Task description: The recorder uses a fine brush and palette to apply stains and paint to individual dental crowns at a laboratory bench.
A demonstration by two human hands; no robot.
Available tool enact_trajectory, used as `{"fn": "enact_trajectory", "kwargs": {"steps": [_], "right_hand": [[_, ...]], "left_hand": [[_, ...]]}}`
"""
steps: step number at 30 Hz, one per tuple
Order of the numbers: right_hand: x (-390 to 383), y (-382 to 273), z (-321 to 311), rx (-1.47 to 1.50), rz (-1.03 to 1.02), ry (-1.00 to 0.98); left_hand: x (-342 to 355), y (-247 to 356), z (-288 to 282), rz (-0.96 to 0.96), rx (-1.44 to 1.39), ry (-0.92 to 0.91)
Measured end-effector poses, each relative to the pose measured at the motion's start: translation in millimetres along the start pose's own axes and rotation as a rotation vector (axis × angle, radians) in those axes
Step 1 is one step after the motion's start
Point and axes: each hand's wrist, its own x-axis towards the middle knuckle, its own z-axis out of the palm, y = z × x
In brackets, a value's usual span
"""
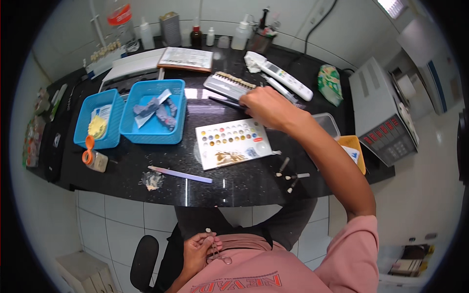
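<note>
Low in front of me, my left hand [198,249] is closed around a pair of locking forceps [213,250] with ring handles. A small whitish tooth crown [208,230] sits at their tips. My right arm reaches across the counter, and my right hand [271,106] is closed, fingertips pinched at the right end of a slim black stick [224,102]. What lies between those fingers is hidden. Beside them is a grey shade guide [228,87] with a row of tooth-coloured tabs. Nearer me lies a white palette [233,143] with rows of coloured wells and brown smears.
Two blue baskets [152,139] stand at left, near an orange-lidded jar [99,161]. A lilac-handled tool [185,175] lies by a crumpled scrap [153,180]. Several small pegs with crowns [291,184] lie front right. A white oven-like machine [381,97] and bottles [241,35] stand farther back.
</note>
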Motion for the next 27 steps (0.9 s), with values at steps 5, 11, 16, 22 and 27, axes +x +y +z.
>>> {"fn": "enact_trajectory", "kwargs": {"steps": [5, 11, 16, 22, 27], "right_hand": [[-33.6, 9.3, -42.9, -0.007, 0.081, 0.258], [-193.0, 14.0, -152.8, -0.050, 0.717, 0.605], [-360.2, 64.8, -113.6, -0.199, 0.950, 0.523], [-408.7, 96.0, -5.7, -0.201, 0.929, 0.372], [-410.7, 112.1, 12.7, -0.182, 0.957, 0.329]], "left_hand": [[0.3, -5.4, 6.2, -0.072, 0.068, -0.010], [-5.0, -6.8, 13.1, -0.021, 0.175, -0.117], [-18.2, 1.3, 28.7, 0.064, 0.324, -0.371], [-25.8, 42.3, 107.7, 0.182, 0.409, -0.452], [-25.7, 76.9, 220.8, 0.262, 0.470, -0.583]]}}
